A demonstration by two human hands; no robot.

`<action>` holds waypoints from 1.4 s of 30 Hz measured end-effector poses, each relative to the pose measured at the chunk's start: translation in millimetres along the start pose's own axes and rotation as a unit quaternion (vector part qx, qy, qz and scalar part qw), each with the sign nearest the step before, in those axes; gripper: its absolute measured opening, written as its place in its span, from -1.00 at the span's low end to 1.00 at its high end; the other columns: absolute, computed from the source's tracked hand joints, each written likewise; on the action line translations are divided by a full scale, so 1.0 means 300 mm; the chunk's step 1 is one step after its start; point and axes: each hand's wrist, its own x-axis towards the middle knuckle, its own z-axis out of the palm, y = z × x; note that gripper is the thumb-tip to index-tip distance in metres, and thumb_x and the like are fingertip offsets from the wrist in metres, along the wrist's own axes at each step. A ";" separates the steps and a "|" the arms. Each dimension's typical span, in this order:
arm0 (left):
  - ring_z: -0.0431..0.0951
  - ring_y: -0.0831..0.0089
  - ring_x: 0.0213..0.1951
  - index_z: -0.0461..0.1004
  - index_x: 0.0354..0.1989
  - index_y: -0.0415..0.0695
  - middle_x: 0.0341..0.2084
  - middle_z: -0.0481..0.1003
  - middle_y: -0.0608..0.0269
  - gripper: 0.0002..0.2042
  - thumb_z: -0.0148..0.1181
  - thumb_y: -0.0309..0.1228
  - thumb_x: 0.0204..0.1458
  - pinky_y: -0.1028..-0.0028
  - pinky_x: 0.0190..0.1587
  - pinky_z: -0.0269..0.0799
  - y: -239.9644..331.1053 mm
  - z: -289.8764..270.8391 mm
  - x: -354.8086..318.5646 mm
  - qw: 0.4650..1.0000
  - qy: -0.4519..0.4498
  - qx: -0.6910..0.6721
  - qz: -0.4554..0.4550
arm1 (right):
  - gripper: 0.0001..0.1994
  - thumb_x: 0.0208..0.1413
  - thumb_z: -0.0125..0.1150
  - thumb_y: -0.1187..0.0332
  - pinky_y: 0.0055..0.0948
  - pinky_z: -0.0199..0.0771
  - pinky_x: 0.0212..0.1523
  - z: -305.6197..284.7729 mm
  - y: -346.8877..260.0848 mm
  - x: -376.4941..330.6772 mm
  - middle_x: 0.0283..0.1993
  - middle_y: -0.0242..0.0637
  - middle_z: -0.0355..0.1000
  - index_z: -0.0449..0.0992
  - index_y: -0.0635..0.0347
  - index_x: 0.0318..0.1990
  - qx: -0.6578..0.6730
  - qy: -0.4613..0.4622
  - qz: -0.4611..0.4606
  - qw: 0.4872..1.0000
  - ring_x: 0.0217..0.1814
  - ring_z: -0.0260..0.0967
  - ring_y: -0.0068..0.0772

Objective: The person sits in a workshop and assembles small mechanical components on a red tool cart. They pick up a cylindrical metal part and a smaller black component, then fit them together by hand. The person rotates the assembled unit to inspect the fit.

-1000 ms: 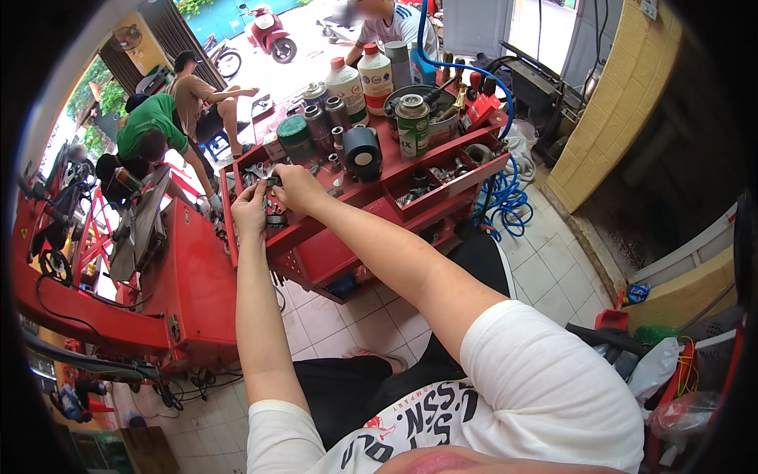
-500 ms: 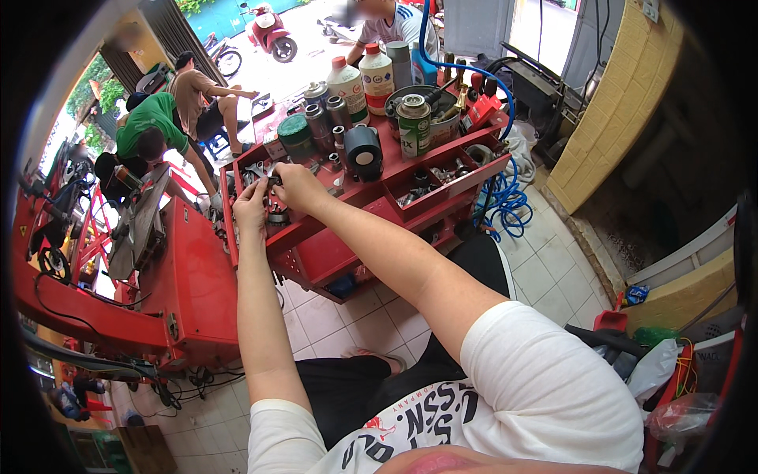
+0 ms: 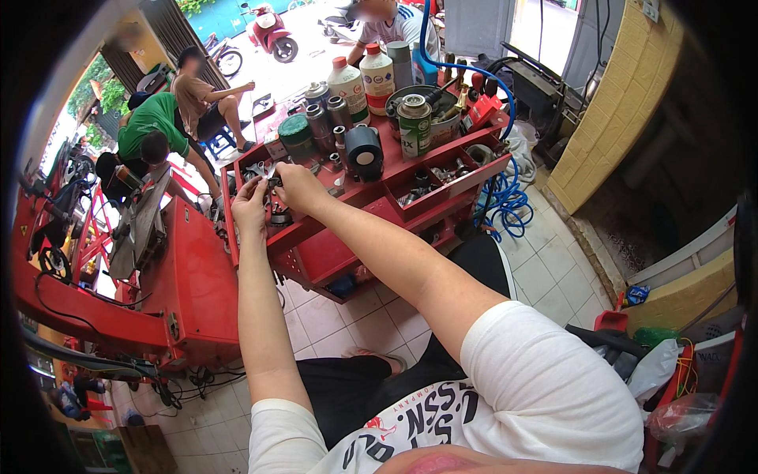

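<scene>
Both my arms reach forward over the left drawer of a red tool cart, which holds loose metal parts. My left hand is closed with its fingers pinched together; what it grips, if anything, is too small to name. Close beside it, my right hand is closed too, with a small dark part at its fingertips. Below the hands, a round metal part lies in the drawer.
On the cart top stand a green-lidded jar, metal sockets, white red-capped bottles, a dark cylinder and a spray can. A right drawer holds small parts. A red machine stands left; people crouch and sit beyond.
My left hand's fingertips have shifted slightly apart from the right hand's. My right hand has hardly moved. In the background, the seated person has turned the head, and the person in green has shifted.
</scene>
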 end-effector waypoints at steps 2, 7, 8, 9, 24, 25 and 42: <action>0.65 0.58 -0.27 0.64 0.00 -0.29 -0.21 0.68 0.24 -0.77 0.39 -0.46 0.22 0.59 -0.20 0.54 -0.005 -0.008 0.006 1.000 -0.003 0.000 0.000 | -0.74 0.05 0.42 0.44 0.06 0.55 -0.03 0.005 0.001 0.000 -0.21 0.14 0.56 0.46 0.30 -0.18 0.005 0.002 -0.002 1.000 -0.02 0.53 0.28; 0.68 0.49 -0.20 0.64 -0.01 -0.33 -0.18 0.68 0.19 -0.77 0.37 -0.46 0.23 0.54 -0.09 0.59 -0.021 -0.017 0.015 1.000 -0.004 0.001 0.002 | -0.73 0.02 0.45 0.44 0.03 0.55 -0.04 0.017 0.021 0.005 -0.20 0.13 0.57 0.49 0.32 -0.19 0.015 0.012 -0.007 1.000 -0.02 0.54 0.26; 0.68 0.49 -0.19 0.64 -0.01 -0.33 -0.18 0.68 0.18 -0.77 0.38 -0.46 0.24 0.54 -0.09 0.59 -0.025 -0.018 0.017 1.000 -0.002 0.003 0.006 | -0.73 0.01 0.45 0.44 0.03 0.55 -0.04 0.020 0.026 0.007 -0.21 0.12 0.57 0.50 0.32 -0.19 0.019 0.015 -0.010 1.000 -0.03 0.54 0.26; 0.67 0.50 -0.19 0.64 -0.01 -0.33 -0.19 0.68 0.18 -0.77 0.38 -0.45 0.24 0.54 -0.09 0.59 -0.028 -0.020 0.019 1.000 0.000 0.004 0.010 | -0.73 0.01 0.46 0.43 0.02 0.55 -0.04 0.024 0.030 0.010 -0.21 0.12 0.57 0.50 0.33 -0.20 0.023 0.017 -0.013 1.000 -0.04 0.54 0.25; 0.68 0.52 -0.18 0.62 0.03 -0.34 -0.15 0.68 0.17 -0.75 0.37 -0.49 0.24 0.56 -0.10 0.57 -0.038 -0.017 0.027 0.999 0.001 0.035 0.022 | -0.74 -0.05 0.47 0.40 -0.08 0.57 -0.02 0.028 0.059 0.019 -0.21 0.08 0.59 0.64 0.35 -0.22 0.022 0.015 -0.016 1.000 -0.07 0.58 0.15; 0.68 0.52 -0.17 0.62 0.03 -0.34 -0.14 0.68 0.17 -0.75 0.37 -0.49 0.24 0.56 -0.10 0.57 -0.039 -0.018 0.028 0.999 0.002 0.036 0.021 | -0.74 -0.05 0.47 0.40 -0.08 0.57 -0.01 0.027 0.059 0.019 -0.21 0.08 0.59 0.64 0.35 -0.22 0.027 0.014 -0.018 0.999 -0.07 0.58 0.15; 0.68 0.54 -0.21 0.66 0.03 -0.25 -0.14 0.69 0.25 -0.76 0.34 -0.39 0.29 0.56 -0.17 0.58 -0.058 -0.041 0.044 1.000 0.007 -0.001 -0.014 | -0.73 -0.03 0.43 0.40 -0.07 0.56 0.02 0.033 0.057 0.018 -0.19 0.08 0.56 0.60 0.36 -0.19 0.024 0.016 -0.024 0.999 -0.05 0.56 0.16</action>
